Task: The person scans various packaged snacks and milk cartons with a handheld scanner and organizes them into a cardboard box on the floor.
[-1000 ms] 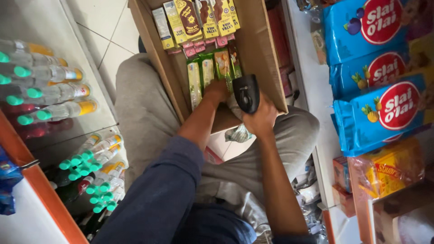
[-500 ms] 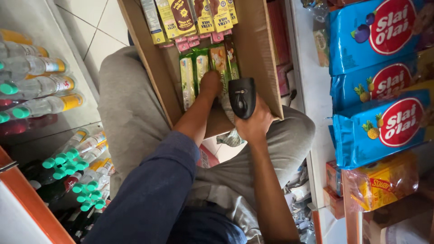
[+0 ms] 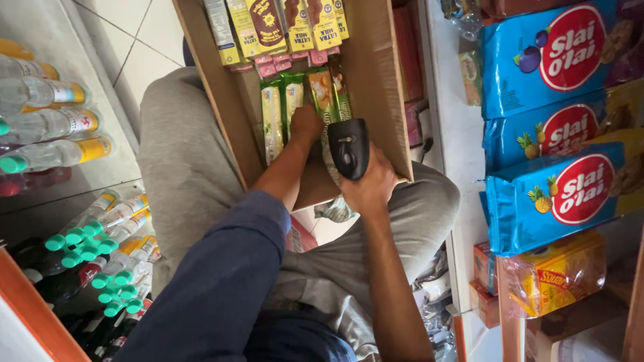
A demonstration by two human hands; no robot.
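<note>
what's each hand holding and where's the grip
The right hand holds a black scanner by its handle end. The left hand rests on the snack packs in the cardboard box; whether it grips one cannot be told.

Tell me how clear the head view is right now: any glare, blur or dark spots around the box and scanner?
Head view: sharp on the black scanner and right hand; cardboard box evenly lit, no glare; bottles slightly washed out; lower corners dim; edges bowed by the wide lens.

a black handheld plastic scanner is seen against a plain brown cardboard box. green and cream snack packets are lined inside it. glossy blue biscuit bags are marked with red ovals. clear bottles are capped in teal.
</note>
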